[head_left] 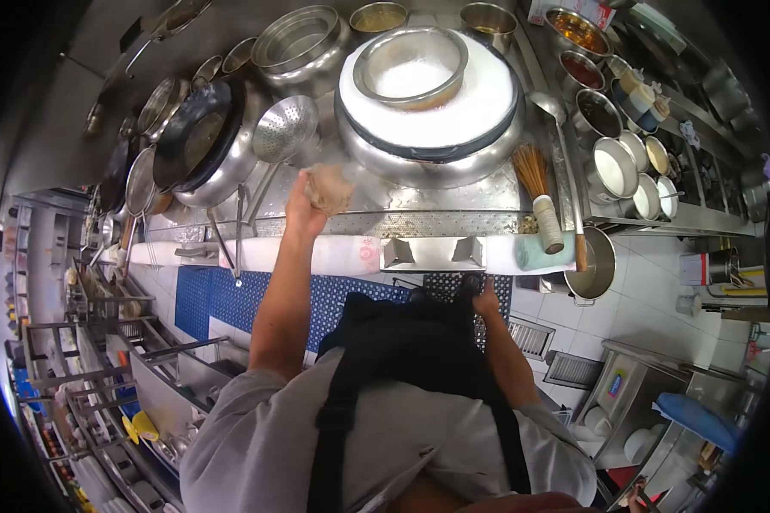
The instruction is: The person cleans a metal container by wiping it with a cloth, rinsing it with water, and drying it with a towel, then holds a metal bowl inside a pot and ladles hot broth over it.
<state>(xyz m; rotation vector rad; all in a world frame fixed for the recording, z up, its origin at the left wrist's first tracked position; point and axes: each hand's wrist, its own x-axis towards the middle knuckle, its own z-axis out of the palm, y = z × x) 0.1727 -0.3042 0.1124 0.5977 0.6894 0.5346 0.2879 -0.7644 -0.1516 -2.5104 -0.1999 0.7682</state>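
My left hand (306,205) is closed around a crumpled light-brown wad (329,190), like a rag, held over the steel stove top. Just behind it a perforated skimmer (284,128) lies with its handle toward me. To the right a large wok (428,154) is full of white foam (488,103), and a metal bowl (412,92) sits in the foam. My right hand (486,303) is low at the stove's front edge, beside a small dark object (470,285). Its fingers are mostly hidden, so its grip is unclear.
A bamboo brush (535,179) and a long ladle (560,137) lie right of the wok. Dark woks (198,137) lean at left. Seasoning pots (614,167) line the right shelf. Folded white towels (316,254) lie along the front rail. A blue mat (257,299) covers the floor.
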